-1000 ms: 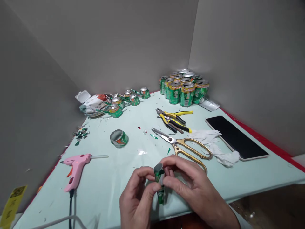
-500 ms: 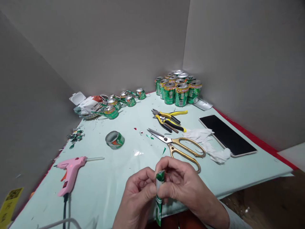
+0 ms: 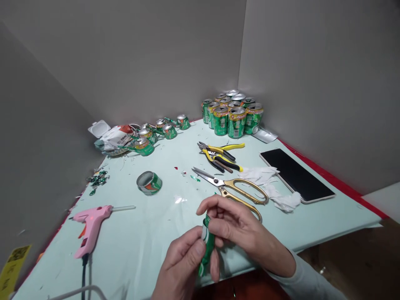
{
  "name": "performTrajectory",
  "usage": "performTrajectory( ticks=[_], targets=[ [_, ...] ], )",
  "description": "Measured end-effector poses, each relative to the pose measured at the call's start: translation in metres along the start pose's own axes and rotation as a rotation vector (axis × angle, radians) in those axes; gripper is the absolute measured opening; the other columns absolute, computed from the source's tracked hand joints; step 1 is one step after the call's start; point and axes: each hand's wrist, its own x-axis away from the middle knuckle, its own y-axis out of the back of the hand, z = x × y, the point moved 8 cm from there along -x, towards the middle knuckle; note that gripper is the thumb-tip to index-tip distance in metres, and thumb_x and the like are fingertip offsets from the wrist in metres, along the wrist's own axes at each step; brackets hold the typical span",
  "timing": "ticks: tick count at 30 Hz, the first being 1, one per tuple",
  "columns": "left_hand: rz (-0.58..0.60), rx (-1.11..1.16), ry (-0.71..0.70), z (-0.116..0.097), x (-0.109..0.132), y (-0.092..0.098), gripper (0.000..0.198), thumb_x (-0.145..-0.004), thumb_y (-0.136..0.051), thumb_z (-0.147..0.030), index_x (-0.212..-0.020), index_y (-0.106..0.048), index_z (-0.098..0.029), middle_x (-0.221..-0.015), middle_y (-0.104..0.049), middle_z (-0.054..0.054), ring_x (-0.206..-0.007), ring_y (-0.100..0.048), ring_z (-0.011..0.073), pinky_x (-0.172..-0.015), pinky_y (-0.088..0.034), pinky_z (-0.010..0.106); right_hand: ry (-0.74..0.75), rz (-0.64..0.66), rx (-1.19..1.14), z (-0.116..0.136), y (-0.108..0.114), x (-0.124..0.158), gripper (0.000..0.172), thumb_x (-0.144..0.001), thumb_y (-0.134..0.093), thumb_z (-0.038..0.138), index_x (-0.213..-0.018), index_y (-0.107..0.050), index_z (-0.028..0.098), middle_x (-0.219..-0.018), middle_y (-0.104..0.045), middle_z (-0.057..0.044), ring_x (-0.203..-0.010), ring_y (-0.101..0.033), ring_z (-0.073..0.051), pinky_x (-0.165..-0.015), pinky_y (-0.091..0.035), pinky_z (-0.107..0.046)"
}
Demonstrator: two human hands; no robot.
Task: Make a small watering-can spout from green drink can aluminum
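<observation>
Near the table's front edge, my left hand (image 3: 184,260) and my right hand (image 3: 233,225) both pinch a narrow green and white strip of cut can metal (image 3: 206,246). The strip stands roughly upright between the fingers, its top end bent over. My right forefinger is lifted and curled above it. Just behind my right hand lie gold-handled scissors (image 3: 237,189).
A pink glue gun (image 3: 90,218) lies at the left with its cord running off the front. A cut can ring (image 3: 149,182) sits mid-table. Yellow pliers (image 3: 220,154), white tissue (image 3: 275,187), a dark phone (image 3: 295,175), whole green cans (image 3: 233,114) and cut can parts (image 3: 146,135) lie farther back.
The strip has sunk lower between my hands and my right forefinger has lifted off it. The view has shifted slightly, so the table things sit a little further left.
</observation>
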Motion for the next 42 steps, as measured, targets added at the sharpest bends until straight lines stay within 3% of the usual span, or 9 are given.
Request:
performTrajectory(
  ticks=[2,5,14,20,24,30,35,38,42],
  targets=[
    [0.083,0.151,0.087,0.009,0.0,-0.007,0.03,-0.088,-0.061,-0.041,-0.083,-0.07,-0.013,-0.048,-0.052,-0.002,-0.047,-0.041,0.0108,-0.056,-0.036,0.024,-0.015,0.062,-0.022,0.0,-0.002,-0.001,0.017,-0.089,-0.061,0.031,-0.098,-0.062,0.016,-0.062,-0.051,0.007,-0.055,-0.051,-0.007,-0.052,-0.035,-0.02],
    [0.147,0.287,0.098,0.011,0.002,-0.013,0.029,-0.09,-0.059,-0.038,-0.083,-0.07,-0.012,-0.046,-0.043,-0.004,-0.043,-0.035,0.0086,-0.05,-0.032,0.022,-0.043,0.087,-0.064,-0.003,-0.003,-0.002,0.018,-0.088,-0.063,0.034,-0.092,-0.061,0.017,-0.059,-0.052,0.007,-0.052,-0.052,-0.007,-0.05,-0.034,-0.021],
    [0.267,0.302,0.02,0.016,-0.001,-0.021,0.035,-0.094,-0.054,-0.042,-0.084,-0.07,-0.013,-0.042,-0.037,-0.007,-0.038,-0.033,0.0077,-0.044,-0.031,0.021,-0.089,0.068,-0.087,-0.006,-0.005,-0.003,0.029,-0.079,-0.074,0.043,-0.076,-0.059,0.018,-0.055,-0.052,0.008,-0.046,-0.049,-0.007,-0.044,-0.031,-0.02],
    [0.144,0.093,0.046,0.018,0.001,-0.012,0.035,-0.087,-0.063,-0.048,-0.072,-0.061,-0.016,-0.046,-0.038,-0.007,-0.045,-0.034,0.008,-0.048,-0.031,0.021,-0.135,0.018,-0.168,-0.01,-0.006,0.0,0.03,-0.077,-0.076,0.04,-0.073,-0.056,0.018,-0.058,-0.052,0.007,-0.049,-0.05,-0.006,-0.043,-0.027,-0.018],
    [0.049,-0.032,0.034,0.016,0.002,-0.007,0.035,-0.088,-0.062,-0.05,-0.076,-0.06,-0.016,-0.053,-0.037,-0.007,-0.048,-0.03,0.0072,-0.048,-0.028,0.021,-0.193,-0.03,-0.205,-0.016,-0.004,0.0,0.031,-0.075,-0.078,0.039,-0.072,-0.055,0.018,-0.058,-0.05,0.008,-0.047,-0.048,-0.005,-0.043,-0.028,-0.016],
    [0.243,0.304,0.087,0.015,0.004,-0.024,0.03,-0.094,-0.056,-0.039,-0.084,-0.065,-0.013,-0.048,-0.027,-0.01,-0.041,-0.024,0.0058,-0.046,-0.026,0.021,-0.182,0.093,-0.336,-0.019,-0.007,0.001,0.028,-0.079,-0.075,0.039,-0.08,-0.058,0.016,-0.062,-0.05,0.007,-0.047,-0.036,-0.003,-0.041,-0.026,-0.015],
    [0.261,0.39,0.046,0.014,0.002,-0.026,0.032,-0.095,-0.054,-0.038,-0.082,-0.068,-0.012,-0.046,-0.026,-0.01,-0.038,-0.023,0.0065,-0.044,-0.028,0.021,-0.131,0.145,-0.196,-0.012,-0.007,0.007,0.02,-0.082,-0.071,0.03,-0.093,-0.064,0.014,-0.07,-0.054,0.004,-0.054,-0.042,-0.005,-0.049,-0.032,-0.017],
    [0.222,0.292,0.029,0.016,0.0,-0.022,0.035,-0.096,-0.051,-0.041,-0.081,-0.067,-0.014,-0.043,-0.037,-0.008,-0.038,-0.031,0.0081,-0.046,-0.032,0.022,-0.095,0.065,-0.096,-0.005,-0.003,0.009,0.01,-0.086,-0.065,0.026,-0.088,-0.063,0.016,-0.075,-0.053,0.003,-0.057,-0.047,-0.006,-0.053,-0.037,-0.019],
    [-0.006,-0.066,-0.122,0.006,0.005,-0.003,0.034,-0.087,-0.062,-0.048,-0.077,-0.069,-0.017,-0.054,-0.06,0.0,-0.057,-0.052,0.0158,-0.069,-0.043,0.028,-0.008,-0.044,0.116,0.007,0.003,0.013,0.003,-0.083,-0.064,0.021,-0.08,-0.062,0.019,-0.086,-0.053,0.001,-0.069,-0.054,-0.01,-0.062,-0.045,-0.022]
  ],
)
